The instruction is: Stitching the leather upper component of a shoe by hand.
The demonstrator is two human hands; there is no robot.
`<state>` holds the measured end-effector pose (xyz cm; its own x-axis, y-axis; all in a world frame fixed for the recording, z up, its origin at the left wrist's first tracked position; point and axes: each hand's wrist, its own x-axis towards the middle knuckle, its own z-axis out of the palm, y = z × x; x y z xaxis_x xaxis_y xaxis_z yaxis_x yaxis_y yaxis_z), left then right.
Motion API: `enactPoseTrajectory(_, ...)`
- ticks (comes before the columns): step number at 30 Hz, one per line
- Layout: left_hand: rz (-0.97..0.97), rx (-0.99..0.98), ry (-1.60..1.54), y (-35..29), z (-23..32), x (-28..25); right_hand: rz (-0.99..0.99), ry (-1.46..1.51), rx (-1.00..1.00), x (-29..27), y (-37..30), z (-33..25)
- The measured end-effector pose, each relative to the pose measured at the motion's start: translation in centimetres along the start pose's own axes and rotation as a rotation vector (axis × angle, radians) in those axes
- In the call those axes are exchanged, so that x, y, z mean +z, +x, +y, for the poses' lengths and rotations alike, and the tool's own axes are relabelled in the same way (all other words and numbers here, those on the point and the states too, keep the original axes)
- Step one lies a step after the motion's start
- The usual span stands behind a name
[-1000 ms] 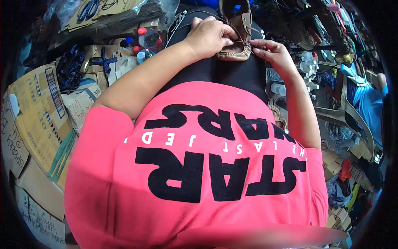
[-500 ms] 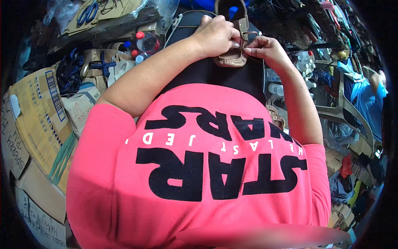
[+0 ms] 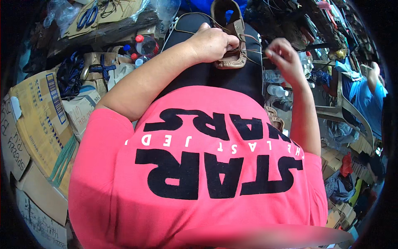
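There it sat at upper centre, on the black cloth trousers (image 3: 248, 76): the brown leather moccasin-style shoe (image 3: 239, 31), puckered toe nearest, looking light and supple, probably firmer along the toe gathers, its sidewall likely the surest hold. The left hand (image 3: 213, 43) pinched it at the opening, while the right hand (image 3: 286, 54) hung curled just to the right, a thin pale strand (image 3: 253, 51) running its way, though whether it pinched that, I couldn't tell! Farther up, a slim brown leather-like lace (image 3: 251, 36) trailed out, limp and perhaps slippery.
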<state>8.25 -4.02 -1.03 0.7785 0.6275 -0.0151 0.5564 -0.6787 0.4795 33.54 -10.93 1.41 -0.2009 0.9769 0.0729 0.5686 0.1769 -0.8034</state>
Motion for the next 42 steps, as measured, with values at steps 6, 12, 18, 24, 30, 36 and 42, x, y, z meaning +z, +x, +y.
enactPoseTrajectory(6,-0.005,0.042,0.076,0.2,0.0,0.1,0.079,-0.469,-0.029,0.0,2.7,5.5)
enactPoseTrajectory(12,0.057,0.044,0.064,-0.5,-0.3,0.4,-0.181,-0.830,-0.342,2.1,2.3,-3.9)
enactPoseTrajectory(18,0.169,0.222,0.234,-1.9,-1.3,-0.3,-0.230,-0.855,-0.357,2.7,2.7,-2.6)
enactPoseTrajectory(24,0.346,0.111,0.087,-8.6,-5.5,-5.3,-0.017,-0.352,0.088,-1.9,-1.5,3.7)
enactPoseTrajectory(30,0.302,0.500,-0.998,-3.5,2.4,-5.4,0.177,0.767,0.059,0.5,3.8,-2.5)
enactPoseTrajectory(36,-0.162,-0.005,-1.032,-6.4,1.9,-4.3,-0.492,0.581,0.086,0.7,2.6,-5.0)
enactPoseTrajectory(42,0.174,-0.496,0.297,-16.7,-12.8,-7.5,-0.255,-0.715,0.404,-11.2,-5.9,7.2)
